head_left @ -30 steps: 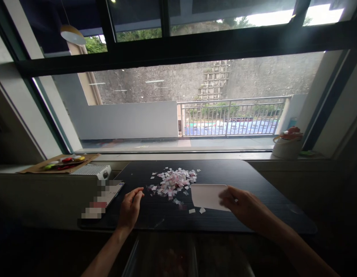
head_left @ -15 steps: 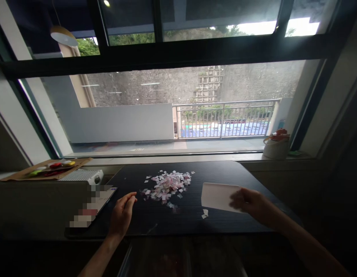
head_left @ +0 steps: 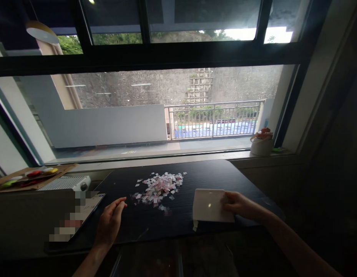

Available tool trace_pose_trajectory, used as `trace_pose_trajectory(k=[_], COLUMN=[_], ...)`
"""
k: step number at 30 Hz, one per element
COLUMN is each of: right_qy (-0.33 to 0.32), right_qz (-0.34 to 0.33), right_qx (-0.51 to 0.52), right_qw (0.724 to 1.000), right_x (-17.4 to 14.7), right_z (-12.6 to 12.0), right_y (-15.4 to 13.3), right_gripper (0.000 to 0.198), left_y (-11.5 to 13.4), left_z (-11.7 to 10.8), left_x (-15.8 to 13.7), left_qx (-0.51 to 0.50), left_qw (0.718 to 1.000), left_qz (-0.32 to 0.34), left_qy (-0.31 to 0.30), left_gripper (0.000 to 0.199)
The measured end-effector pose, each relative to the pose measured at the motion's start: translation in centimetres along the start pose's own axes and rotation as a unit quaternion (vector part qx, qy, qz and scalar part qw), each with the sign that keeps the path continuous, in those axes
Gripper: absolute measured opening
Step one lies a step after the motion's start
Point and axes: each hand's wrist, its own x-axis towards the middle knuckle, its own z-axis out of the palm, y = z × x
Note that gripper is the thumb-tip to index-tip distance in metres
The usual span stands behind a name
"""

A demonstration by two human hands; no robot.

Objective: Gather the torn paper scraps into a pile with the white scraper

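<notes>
In my right hand is a flat white rectangular piece with a glossy face, gripped at its right edge. It is tilted over the right part of the dark table. A small pale scrap shows at its lower left corner, partly covered. My left hand is at the left side of the table with loosely stretched fingers, and nothing shows in it. Between the hands lies a loose heap of small white and pinkish square pieces, some of them see-through.
A phone-like slab, partly pixelated, lies left of my left hand. Beyond it stand a white slotted unit and brown paper bearing colourful items. A white jug with a reddish top stands on the sill below the large window.
The white piece has moved toward me and now covers part of the scraps beside it, with more of its face showing. The whole view has shifted slightly; the heap looks unchanged.
</notes>
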Motion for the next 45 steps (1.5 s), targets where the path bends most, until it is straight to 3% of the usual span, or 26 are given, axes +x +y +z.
trace_pose_trajectory(k=[6,15,17,22,28,30,35,40,45], right_qy=[-0.046,-0.047,-0.017,0.062,0.060,0.050,0.098,0.033,0.063], right_qz=[0.009,-0.001,-0.027,-0.115,-0.110,-0.111,-0.115,-0.104,-0.092], right_qx=[0.018,0.005,0.000,0.016,-0.039,-0.057,-0.122,-0.062,-0.051], right_qw=[0.999,0.999,1.000,0.991,0.991,0.991,0.981,0.992,0.992], right_x=[-0.9,-2.0,-1.6,1.0,1.9,1.8,2.6,3.0,3.5], right_z=[0.7,0.0,0.1,3.7,8.1,8.3,8.2,8.6,7.4], right_y=[-0.8,-1.1,-0.9,-0.1,0.1,0.0,-0.6,-0.2,0.3], right_gripper=[0.015,0.020,0.020,0.022,0.021,0.020,0.020,0.018,0.023], left_y=[0.0,-0.7,-0.7,-0.8,-1.2,-1.2,-1.2,-1.1,-1.1], left_z=[-0.1,0.3,0.3,0.5,0.8,0.8,1.0,1.0,1.1], left_x=[0.0,0.3,0.2,0.1,0.0,0.0,-0.2,-0.2,-0.2], left_qx=[-0.001,-0.005,-0.014,-0.024,-0.029,-0.032,-0.041,-0.045,-0.044], left_qw=[1.000,1.000,1.000,0.999,0.998,0.998,0.998,0.998,0.998], left_qz=[0.003,0.011,0.014,0.024,0.042,0.045,0.046,0.045,0.045], left_qy=[-0.003,0.010,0.009,0.015,0.023,0.023,0.028,0.029,0.027], left_gripper=[0.048,0.044,0.044,0.047,0.044,0.042,0.039,0.039,0.040])
